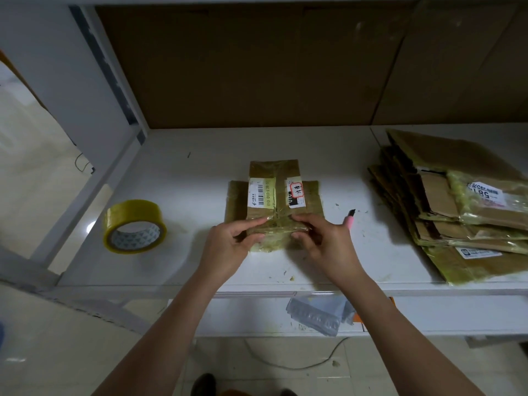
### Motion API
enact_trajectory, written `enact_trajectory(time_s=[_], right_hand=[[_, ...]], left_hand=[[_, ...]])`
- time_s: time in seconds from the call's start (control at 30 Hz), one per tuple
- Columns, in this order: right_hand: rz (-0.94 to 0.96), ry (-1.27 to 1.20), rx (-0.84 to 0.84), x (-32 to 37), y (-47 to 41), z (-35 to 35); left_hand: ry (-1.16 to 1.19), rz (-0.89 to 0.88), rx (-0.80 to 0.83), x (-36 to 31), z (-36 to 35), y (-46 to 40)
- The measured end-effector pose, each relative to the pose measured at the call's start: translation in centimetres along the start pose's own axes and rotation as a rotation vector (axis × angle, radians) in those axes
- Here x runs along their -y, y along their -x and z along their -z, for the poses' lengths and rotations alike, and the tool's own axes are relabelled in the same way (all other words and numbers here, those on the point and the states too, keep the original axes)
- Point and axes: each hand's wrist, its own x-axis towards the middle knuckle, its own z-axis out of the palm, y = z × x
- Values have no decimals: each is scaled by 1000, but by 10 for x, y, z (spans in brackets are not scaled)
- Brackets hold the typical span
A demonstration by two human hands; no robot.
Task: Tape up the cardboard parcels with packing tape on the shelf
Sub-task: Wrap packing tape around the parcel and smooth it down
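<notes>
At the far left, the tape roll (134, 226) lies flat on the white shelf (183, 172), well apart from the person's hands. Its tape is yellowish and clear, and the core is white with a small printed pattern.

In the middle of the shelf lies the parcel (273, 204), a flat brown cardboard one, already shiny with tape. It has two white labels on top: one with a barcode on the left half, one with a red frame on the right half. A seam runs between them toward the person.

The left hand (233, 247) holds the near left corner of the parcel; the thumb lies on top and the fingers curl around the near edge. The right hand (323, 238) grips the near right corner in the same way, thumb on top, fingers curled under. The thumbs almost meet at the seam.

Just beside the right hand, a pink cutter (350, 218) with a dark tip lies on the shelf.

At the far right, a stack (457, 207) of flattened taped parcels with labels rests on the shelf, near its front edge.

Below the shelf, a grey plastic bag (320, 312) lies on a lower board.
</notes>
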Motion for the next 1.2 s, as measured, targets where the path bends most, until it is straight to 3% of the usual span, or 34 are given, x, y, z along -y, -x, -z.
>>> enact_trajectory(time_s=[0.2,0.43,0.93,1.2], right_hand=[[24,7,35,15,-4,-2],[-135,-43,-145,9,0,-32],[-180,-56,-52,15,-8,-20],[-215,-96,-58,7,-8,-26]], left_hand=[[72,10,57,0,0,1],[15,-15,-103,2,-13,-5],[81,72,-31,-5,-1,-2],[115,123,-85,-7,-8,-5]])
